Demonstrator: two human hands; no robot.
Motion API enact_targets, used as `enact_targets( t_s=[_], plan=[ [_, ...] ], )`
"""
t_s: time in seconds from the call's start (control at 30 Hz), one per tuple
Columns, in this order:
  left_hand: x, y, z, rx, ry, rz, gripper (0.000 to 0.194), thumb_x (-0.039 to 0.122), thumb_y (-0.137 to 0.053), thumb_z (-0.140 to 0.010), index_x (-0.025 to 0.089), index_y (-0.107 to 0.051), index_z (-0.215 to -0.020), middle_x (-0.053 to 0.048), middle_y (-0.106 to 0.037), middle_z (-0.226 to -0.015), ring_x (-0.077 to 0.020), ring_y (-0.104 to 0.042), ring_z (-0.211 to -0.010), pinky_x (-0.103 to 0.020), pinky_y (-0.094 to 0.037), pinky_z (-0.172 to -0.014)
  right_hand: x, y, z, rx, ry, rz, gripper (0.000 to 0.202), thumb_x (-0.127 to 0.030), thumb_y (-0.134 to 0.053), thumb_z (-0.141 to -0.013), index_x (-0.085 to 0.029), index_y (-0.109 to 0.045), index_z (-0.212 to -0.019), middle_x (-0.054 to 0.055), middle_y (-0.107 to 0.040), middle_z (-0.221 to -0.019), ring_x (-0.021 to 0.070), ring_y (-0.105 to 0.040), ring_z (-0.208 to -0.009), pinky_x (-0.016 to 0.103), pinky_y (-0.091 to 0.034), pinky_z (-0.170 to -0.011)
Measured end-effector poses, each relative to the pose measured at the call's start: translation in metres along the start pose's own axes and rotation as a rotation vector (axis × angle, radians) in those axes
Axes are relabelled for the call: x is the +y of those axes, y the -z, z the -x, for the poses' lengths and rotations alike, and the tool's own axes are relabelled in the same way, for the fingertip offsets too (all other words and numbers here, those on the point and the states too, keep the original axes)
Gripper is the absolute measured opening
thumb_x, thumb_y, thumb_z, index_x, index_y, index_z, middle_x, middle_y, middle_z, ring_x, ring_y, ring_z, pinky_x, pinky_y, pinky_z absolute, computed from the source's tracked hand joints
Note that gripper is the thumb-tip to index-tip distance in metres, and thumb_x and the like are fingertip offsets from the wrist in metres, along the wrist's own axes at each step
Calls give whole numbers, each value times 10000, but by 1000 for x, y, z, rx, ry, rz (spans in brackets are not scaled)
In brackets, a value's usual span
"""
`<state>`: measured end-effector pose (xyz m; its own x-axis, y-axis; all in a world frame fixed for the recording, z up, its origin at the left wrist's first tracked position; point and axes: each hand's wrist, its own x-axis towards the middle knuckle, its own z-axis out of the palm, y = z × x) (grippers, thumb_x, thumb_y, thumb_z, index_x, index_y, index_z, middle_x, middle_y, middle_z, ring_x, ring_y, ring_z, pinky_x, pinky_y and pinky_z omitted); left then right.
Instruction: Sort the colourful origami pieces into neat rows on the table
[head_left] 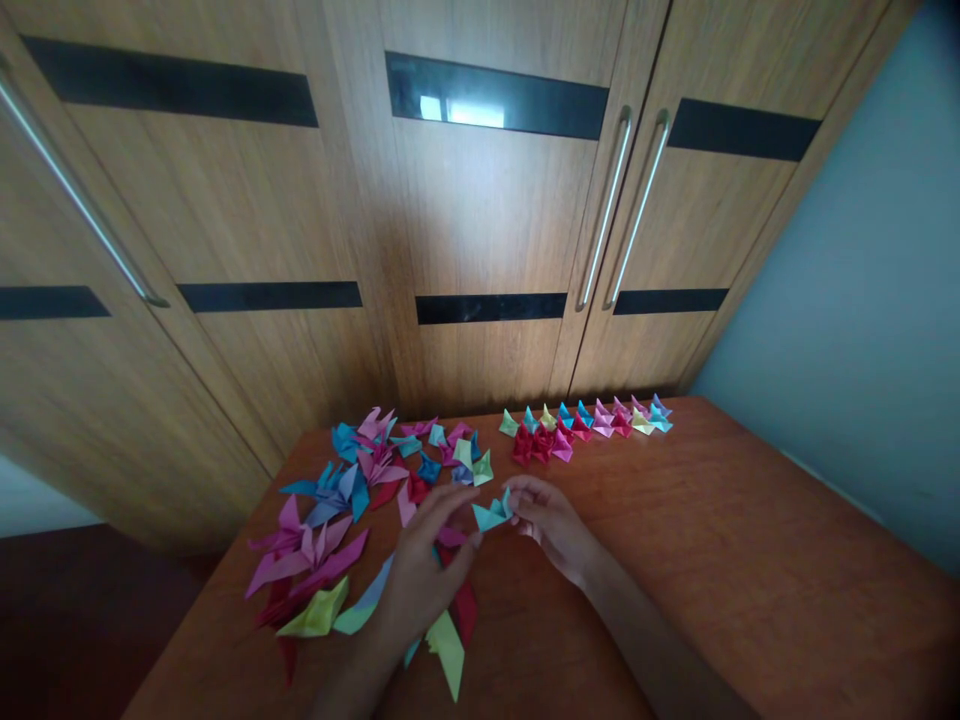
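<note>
Between my hands is a small light-teal origami boat [491, 516], its pointed ends turned up. My right hand [551, 525] pinches the right end of it with thumb and fingertips. Just left of the boat, my left hand [435, 560] has its thumb and fingers apart; whether a fingertip brushes the paper I cannot tell. Under and around the left hand lie loose folded papers, among them a yellow-green piece [448, 645] and a red piece [465, 605], partly hidden by that hand.
Similar small folded boats [577, 425] stand in rows at the table's back right. A mixed pile of pink, blue and red origami [375, 460] covers the left side. Behind the brown table [675, 560] rises a wooden wardrobe [487, 210]; a pale wall [862, 330] is at right.
</note>
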<state>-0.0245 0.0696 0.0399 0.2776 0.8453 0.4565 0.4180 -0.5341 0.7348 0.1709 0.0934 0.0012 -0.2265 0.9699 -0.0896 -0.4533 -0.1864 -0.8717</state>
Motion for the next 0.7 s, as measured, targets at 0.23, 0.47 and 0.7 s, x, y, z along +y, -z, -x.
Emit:
enact_targets(
  t_s=[0.23,0.47,0.7],
  plan=[
    [-3,-3,-2,-42,308,259,243,295,-614,-789,193,-649,-1007,-14,-665,-775,-157,-622,-712,-253,-490,-667,-2,6,-1,16,57,46,272,-308,-763,-673,-212,-667,-909,-21,-608,-722,82,-513,-611,193,-346,-539],
    [12,-6,-1,-127,328,328,120,296,-652,-751,192,-708,-773,-21,-699,-755,-159,-631,-718,-229,-474,-667,0,9,-1,-71,26,49,252,-306,-754,-693,-199,-685,-910,-15,-620,-715,78,-525,-602,202,-354,-543],
    [11,-8,-1,-120,318,345,120,276,-658,-742,192,-719,-802,-31,-710,-774,-165,-642,-729,-228,-486,-667,1,9,0,-102,9,16,250,-298,-745,-702,-201,-680,-923,-17,-611,-733,72,-518,-599,199,-360,-550]
  ],
)
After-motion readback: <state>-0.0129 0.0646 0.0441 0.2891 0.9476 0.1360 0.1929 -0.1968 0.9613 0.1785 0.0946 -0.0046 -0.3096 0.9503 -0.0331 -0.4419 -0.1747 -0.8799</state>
